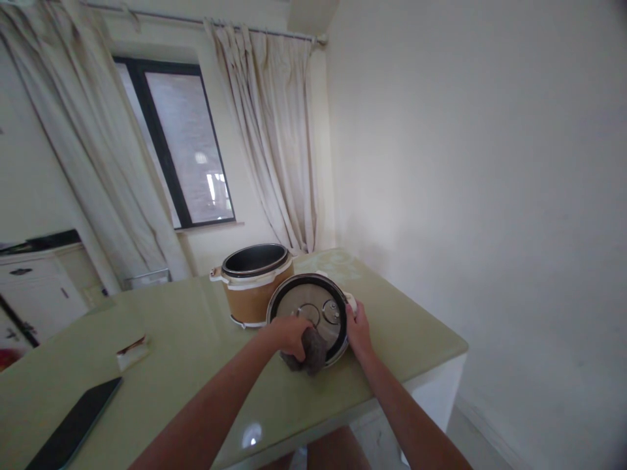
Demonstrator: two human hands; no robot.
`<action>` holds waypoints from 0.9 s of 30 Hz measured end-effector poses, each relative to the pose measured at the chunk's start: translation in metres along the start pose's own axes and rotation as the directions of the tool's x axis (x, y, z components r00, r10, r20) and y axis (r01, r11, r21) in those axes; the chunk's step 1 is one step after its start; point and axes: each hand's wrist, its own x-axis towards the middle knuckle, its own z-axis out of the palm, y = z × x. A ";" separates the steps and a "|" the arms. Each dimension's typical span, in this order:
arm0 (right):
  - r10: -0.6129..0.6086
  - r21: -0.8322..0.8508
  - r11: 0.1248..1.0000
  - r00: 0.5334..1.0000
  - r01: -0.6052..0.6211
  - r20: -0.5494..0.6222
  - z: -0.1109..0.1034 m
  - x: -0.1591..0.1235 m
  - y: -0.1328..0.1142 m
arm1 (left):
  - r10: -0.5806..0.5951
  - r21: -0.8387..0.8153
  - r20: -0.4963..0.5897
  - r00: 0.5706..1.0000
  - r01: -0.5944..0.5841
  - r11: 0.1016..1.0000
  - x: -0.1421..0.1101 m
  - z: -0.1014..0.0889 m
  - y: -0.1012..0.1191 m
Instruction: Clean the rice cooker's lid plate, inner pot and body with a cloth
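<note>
A round pressure cooker lid (298, 295) is propped up on the table, its metal inner side and dark sealing ring facing me. My right hand (359, 329) grips the lid by its right edge, near a white handle. Bunched in my left hand (291, 333) is a grey-brown cloth (313, 352), pressed against the lower part of the lid. Just behind the lid stands the cooker body (252, 300), orange-gold with a white rim, its top uncovered and a dark inner pot (255, 259) inside. The lid hides part of its right side.
The pale green table (196, 352) carries a dark phone (73, 424) at the near left and a small white packet (132, 353) beyond it. A bare wall (480, 196) rises on the right. Curtains (274, 117) and a window (189, 143) are behind the table.
</note>
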 end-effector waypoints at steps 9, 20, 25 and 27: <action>-0.029 -0.065 0.998 0.999 0.027 -0.031 -0.007 -0.005 0.000 | -0.123 0.190 -0.481 0.868 0.240 0.952 0.005 -0.007 -0.010; -0.095 -0.113 0.990 0.995 0.089 -0.041 -0.008 -0.005 0.004 | -0.171 -0.297 -0.483 0.859 0.023 0.955 0.066 0.017 0.047; -0.050 -0.096 0.994 0.998 0.047 -0.023 -0.006 -0.004 0.000 | 0.042 -0.207 -0.084 0.996 -0.058 0.977 0.038 0.006 0.022; -0.033 -0.100 0.995 0.998 0.029 -0.043 -0.005 -0.004 -0.003 | 0.030 -0.154 0.048 0.998 -0.022 0.988 0.026 0.000 0.010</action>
